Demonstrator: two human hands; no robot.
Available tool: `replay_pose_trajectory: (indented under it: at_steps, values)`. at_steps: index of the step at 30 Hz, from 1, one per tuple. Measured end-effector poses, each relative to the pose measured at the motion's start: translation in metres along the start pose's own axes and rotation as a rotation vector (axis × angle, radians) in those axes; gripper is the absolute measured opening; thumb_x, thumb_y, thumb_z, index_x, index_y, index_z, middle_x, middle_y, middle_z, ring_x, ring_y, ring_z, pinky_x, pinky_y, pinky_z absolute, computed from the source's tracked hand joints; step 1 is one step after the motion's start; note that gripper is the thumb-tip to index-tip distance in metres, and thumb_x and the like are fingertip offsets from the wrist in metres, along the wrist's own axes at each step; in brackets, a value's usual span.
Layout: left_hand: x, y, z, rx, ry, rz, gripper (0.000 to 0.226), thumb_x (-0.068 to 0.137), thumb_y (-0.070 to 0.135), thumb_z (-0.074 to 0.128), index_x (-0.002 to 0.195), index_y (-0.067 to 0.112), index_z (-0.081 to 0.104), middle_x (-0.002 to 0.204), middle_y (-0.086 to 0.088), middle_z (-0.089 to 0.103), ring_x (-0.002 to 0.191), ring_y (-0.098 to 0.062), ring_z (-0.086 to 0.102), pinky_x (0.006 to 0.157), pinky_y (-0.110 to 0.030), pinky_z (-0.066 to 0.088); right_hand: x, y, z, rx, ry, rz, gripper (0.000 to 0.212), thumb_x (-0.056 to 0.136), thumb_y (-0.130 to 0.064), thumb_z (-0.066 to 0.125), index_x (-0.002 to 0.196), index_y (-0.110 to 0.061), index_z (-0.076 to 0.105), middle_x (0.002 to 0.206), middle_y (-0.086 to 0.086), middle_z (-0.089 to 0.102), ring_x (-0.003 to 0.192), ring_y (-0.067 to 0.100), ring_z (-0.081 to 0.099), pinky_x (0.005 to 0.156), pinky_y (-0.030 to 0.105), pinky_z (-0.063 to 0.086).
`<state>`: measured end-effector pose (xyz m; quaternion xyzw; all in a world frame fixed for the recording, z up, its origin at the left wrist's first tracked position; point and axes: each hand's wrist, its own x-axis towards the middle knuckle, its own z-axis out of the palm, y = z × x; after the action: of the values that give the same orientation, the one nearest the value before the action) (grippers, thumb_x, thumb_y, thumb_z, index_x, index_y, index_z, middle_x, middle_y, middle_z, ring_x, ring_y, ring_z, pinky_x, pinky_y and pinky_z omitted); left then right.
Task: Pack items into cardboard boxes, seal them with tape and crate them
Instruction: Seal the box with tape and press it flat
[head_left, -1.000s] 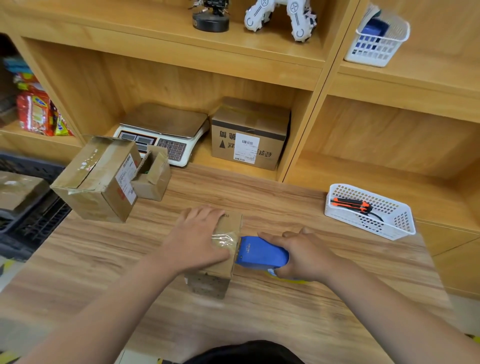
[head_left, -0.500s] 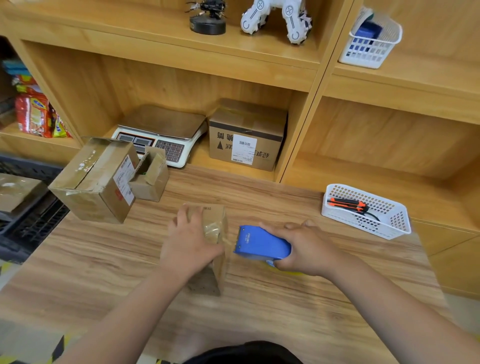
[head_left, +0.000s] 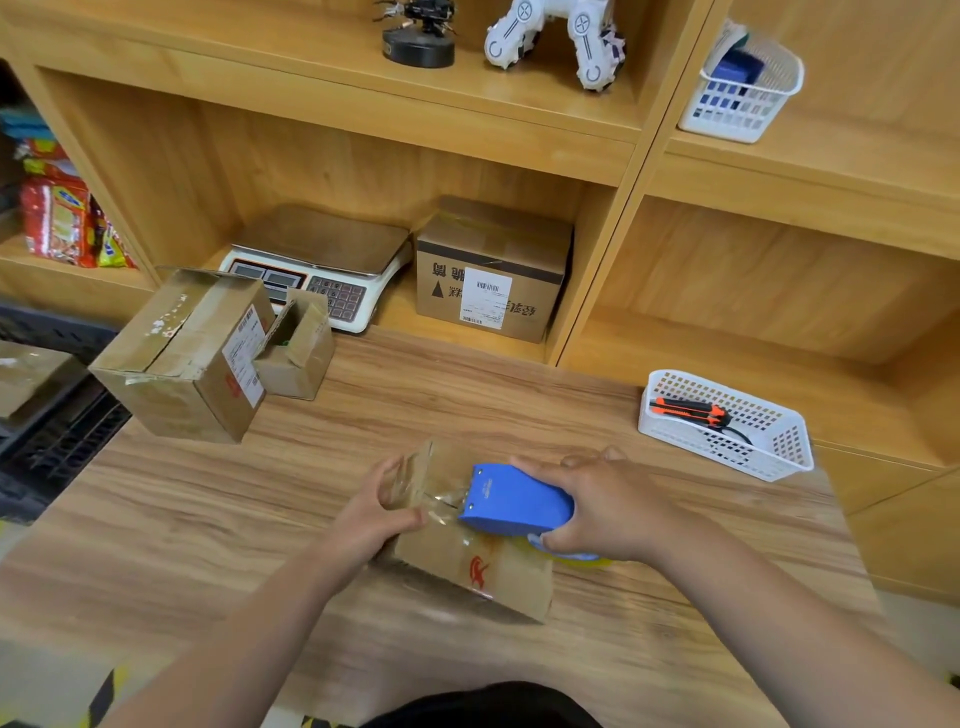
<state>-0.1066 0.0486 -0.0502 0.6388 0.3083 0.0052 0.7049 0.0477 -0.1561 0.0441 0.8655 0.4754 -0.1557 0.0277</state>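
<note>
**Left hand (head_left: 371, 512) and right hand (head_left: 608, 506), each with a firm hold**

The left hand curls round the left end of a small brown cardboard box (head_left: 483, 564), its thumb on the clear tape (head_left: 441, 506). The right hand grips a blue plastic tape dispenser (head_left: 511, 499) resting on the box top. The box sits mid-way across the wood-grain table (head_left: 208, 519). At two o'clock, a white perforated plastic basket (head_left: 779, 441) holds an orange-and-black utility knife (head_left: 688, 410). At ten o'clock, a larger taped carton (head_left: 176, 358) touches a small open carton (head_left: 298, 353). At twelve, a white electronic scale (head_left: 317, 260) stands beside a labelled carton (head_left: 491, 270).
</note>
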Motion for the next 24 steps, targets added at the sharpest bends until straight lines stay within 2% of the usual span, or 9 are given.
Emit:
replay_pose_trajectory:
  at_steps: [2,6,8,10,13,16,18,21,24]
  values:
    - [-0.001,-0.010,-0.005,0.080,-0.044,-0.011,0.101,0.054,0.017,0.072,0.145,0.026,0.029,0.141,0.001,0.042,0.125,-0.010,0.045,0.103,-0.028,0.040,0.006,-0.008,0.012,-0.034,-0.018,-0.002,0.082,0.076,-0.060,0.055,0.145,-0.053,0.012,0.117,-0.007,0.056,0.104,0.019,0.050,0.090,0.029,0.027]
    - [0.007,-0.016,-0.018,0.665,-0.123,0.221,0.100,0.062,0.024,0.073,0.148,0.019,0.023,0.155,0.006,0.019,0.141,-0.003,0.016,0.105,-0.005,0.009,0.015,-0.029,0.020,-0.162,-0.060,-0.024,0.078,0.079,-0.049,0.055,0.147,-0.046,0.017,0.111,-0.001,0.056,0.094,0.022,0.052,0.090,0.033,0.024]
    - [0.012,-0.015,-0.017,0.921,-0.201,0.352,0.098,0.071,0.030,0.076,0.150,0.022,0.019,0.151,0.017,0.008,0.142,-0.001,0.005,0.107,-0.007,0.000,0.019,-0.033,0.018,-0.182,-0.081,-0.027,0.077,0.080,-0.048,0.054,0.147,-0.045,0.018,0.113,0.000,0.056,0.094,0.021,0.050,0.091,0.034,0.025]
    - [0.019,-0.013,-0.013,1.097,-0.267,0.415,0.099,0.074,0.041,0.073,0.151,0.025,0.012,0.151,0.020,0.001,0.140,0.003,-0.003,0.109,-0.012,-0.004,0.022,-0.036,0.016,-0.206,-0.100,-0.035,0.077,0.080,-0.048,0.055,0.148,-0.045,0.017,0.115,0.001,0.056,0.096,0.021,0.050,0.093,0.034,0.025]
    - [0.031,-0.015,-0.004,1.188,-0.359,0.390,0.105,0.076,0.048,0.071,0.152,0.024,0.003,0.158,0.010,-0.003,0.142,0.000,-0.010,0.113,-0.021,-0.008,0.024,-0.038,0.013,-0.221,-0.118,-0.042,0.078,0.081,-0.049,0.055,0.148,-0.044,0.016,0.117,0.001,0.056,0.099,0.023,0.050,0.094,0.035,0.026]
    - [0.038,-0.019,-0.001,1.298,-0.395,0.405,0.105,0.079,0.053,0.065,0.151,0.023,-0.005,0.159,0.007,-0.009,0.135,0.003,-0.019,0.114,-0.025,-0.010,0.024,-0.035,0.012,-0.204,-0.139,-0.037,0.077,0.082,-0.050,0.054,0.148,-0.046,0.015,0.117,0.001,0.056,0.094,0.023,0.048,0.091,0.033,0.026]
    - [0.040,-0.022,-0.003,1.366,-0.396,0.436,0.104,0.081,0.057,0.061,0.151,0.022,-0.008,0.158,0.007,-0.013,0.135,0.001,-0.021,0.113,-0.026,-0.011,0.021,-0.029,0.011,-0.175,-0.153,-0.021,0.076,0.082,-0.051,0.054,0.147,-0.048,0.014,0.118,0.000,0.055,0.084,0.022,0.038,0.086,0.030,0.024]
    - [0.041,-0.026,-0.005,1.380,-0.383,0.468,0.106,0.081,0.061,0.059,0.149,0.022,-0.012,0.157,0.008,-0.016,0.138,-0.004,-0.022,0.114,-0.027,-0.011,0.016,-0.021,0.011,-0.146,-0.151,-0.015,0.076,0.082,-0.053,0.054,0.147,-0.049,0.013,0.117,-0.001,0.055,0.081,0.017,0.030,0.083,0.028,0.021]
    - [0.043,-0.029,-0.005,1.385,-0.381,0.484,0.108,0.081,0.062,0.057,0.143,0.020,-0.021,0.154,0.009,-0.020,0.138,-0.005,-0.023,0.113,-0.025,-0.013,0.014,-0.012,0.013,-0.086,-0.143,-0.026,0.076,0.082,-0.056,0.054,0.146,-0.051,0.014,0.116,-0.004,0.056,0.085,0.018,0.039,0.084,0.027,0.021]
